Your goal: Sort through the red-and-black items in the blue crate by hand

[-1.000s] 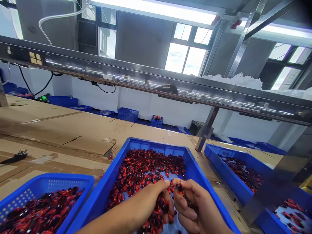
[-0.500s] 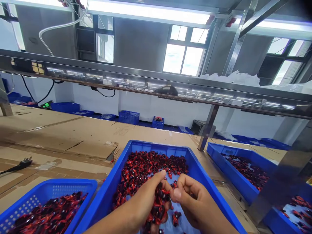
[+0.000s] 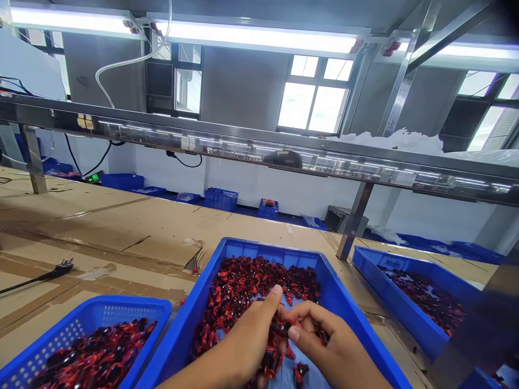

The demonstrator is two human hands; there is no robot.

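Red-and-black parts fill the middle blue tray on the cardboard-covered table, heaped mostly toward its far end, just ahead of both hands. Left hand reaches in from the lower left, fingers curled over a clump of parts, thumb pointing up. Right hand meets it from the right, its grip pinching one small part against the left fingertips. Both are equally near the heap. Which way the pinched part's long axis lies cannot be told. A blue basket of similar parts sits to the left.
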